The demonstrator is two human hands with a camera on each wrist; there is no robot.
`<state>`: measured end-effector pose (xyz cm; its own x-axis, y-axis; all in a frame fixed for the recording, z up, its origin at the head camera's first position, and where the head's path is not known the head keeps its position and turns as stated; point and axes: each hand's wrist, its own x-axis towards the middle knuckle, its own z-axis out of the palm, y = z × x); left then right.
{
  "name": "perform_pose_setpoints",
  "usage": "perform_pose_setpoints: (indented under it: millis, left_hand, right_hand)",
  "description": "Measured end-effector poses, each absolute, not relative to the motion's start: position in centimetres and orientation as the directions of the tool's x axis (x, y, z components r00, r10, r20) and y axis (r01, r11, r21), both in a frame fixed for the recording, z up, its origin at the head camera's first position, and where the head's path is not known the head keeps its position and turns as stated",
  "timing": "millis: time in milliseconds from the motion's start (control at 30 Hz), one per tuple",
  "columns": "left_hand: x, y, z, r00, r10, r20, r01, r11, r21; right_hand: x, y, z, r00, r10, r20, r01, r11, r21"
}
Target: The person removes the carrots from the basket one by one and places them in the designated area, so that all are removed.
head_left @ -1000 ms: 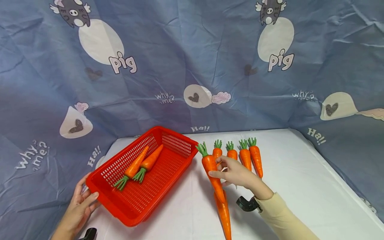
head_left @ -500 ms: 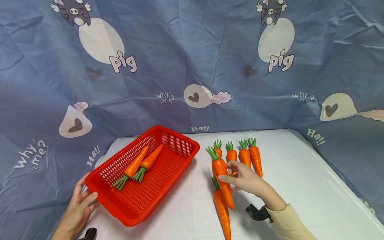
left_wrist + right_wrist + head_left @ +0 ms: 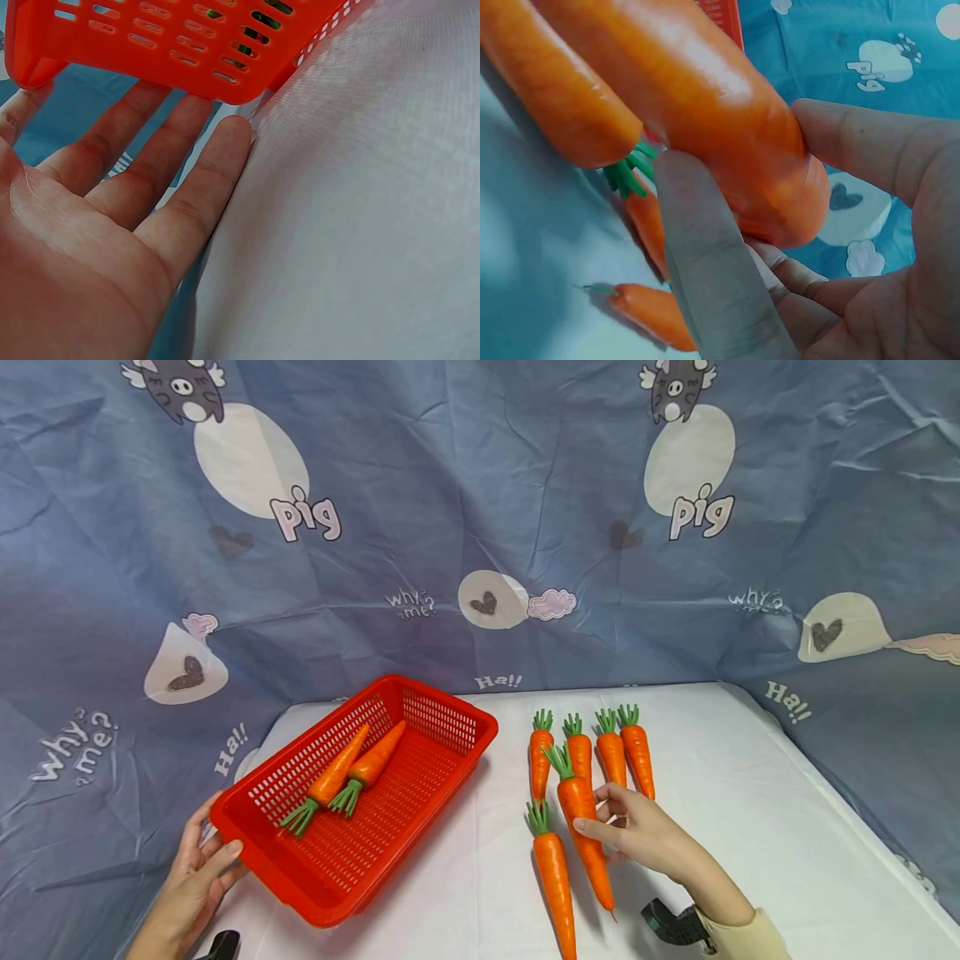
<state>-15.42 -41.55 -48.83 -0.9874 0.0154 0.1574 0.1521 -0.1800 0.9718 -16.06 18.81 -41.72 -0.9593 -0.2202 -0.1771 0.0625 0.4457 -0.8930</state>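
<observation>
My right hand (image 3: 637, 831) pinches an orange carrot (image 3: 577, 802) with green leaf stubs, its thumb on the near side and fingers behind. In the right wrist view the thick end of this carrot (image 3: 705, 97) lies between thumb and fingers. Just left of it, another carrot (image 3: 553, 877) rests on the table, leaves pointing to the back. At the near left corner of a red perforated basket (image 3: 412, 802), my left hand (image 3: 187, 885) grips the rim, thumb over the edge. Its fingers (image 3: 202, 180) reach under the basket corner in the left wrist view. Two carrots (image 3: 341, 768) lie inside.
Behind the held carrot, several carrots stand side by side in a row (image 3: 611, 756), leaves toward the back, partly overlapped by it. The table has a white cover (image 3: 750, 793). A blue printed cloth (image 3: 420, 527) hangs along the back and sides.
My right hand has carried its carrot to the right and nearer, from above the front carrot to beside it. The left hand and basket stay almost in place.
</observation>
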Motion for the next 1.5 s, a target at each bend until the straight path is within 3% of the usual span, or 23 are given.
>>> perform_pose_setpoints:
  millis: [733,1500]
  left_hand:
    - [-15.4,-41.8,-48.8,-0.990,0.006,0.138,0.134,-0.209,0.969]
    - [-15.4,-41.8,-48.9,-0.989,0.019,0.148,0.141,-0.196,0.970]
  right_hand:
    - [-12.2,20.8,-44.4,-0.951,-0.197,-0.239,0.125,0.461,-0.879]
    - [-9.8,20.0,-46.5,-0.923,0.037,-0.384,0.318,0.636,-0.703]
